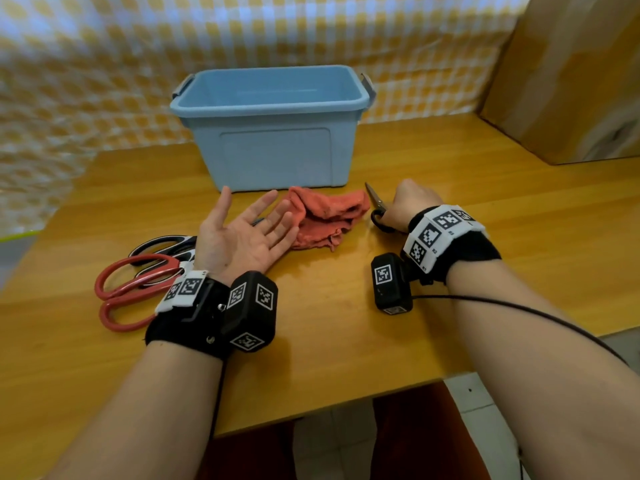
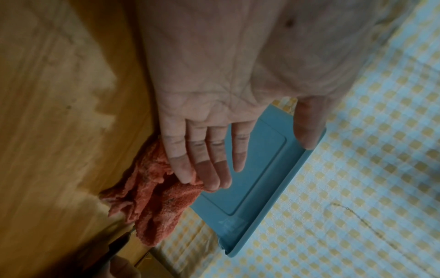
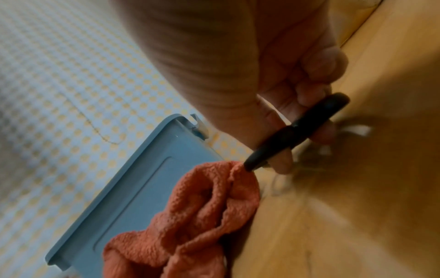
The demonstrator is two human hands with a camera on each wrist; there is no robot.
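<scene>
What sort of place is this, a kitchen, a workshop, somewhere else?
Probably a makeshift indoor recording corner: a plain wooden table backed by a hung yellow-and-white checked cloth, a large brown cardboard box at its far right, and black wristbands bearing printed square markers.

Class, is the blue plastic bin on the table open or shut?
Open: the light-blue plastic storage bin has no lid on, and its inner walls show below the rim.

Blue bin (image 1: 273, 157) centre-back; red scissors (image 1: 138, 288) beside black-white scissors (image 1: 162, 241), left; cardboard box (image 1: 571, 81) right.
</scene>
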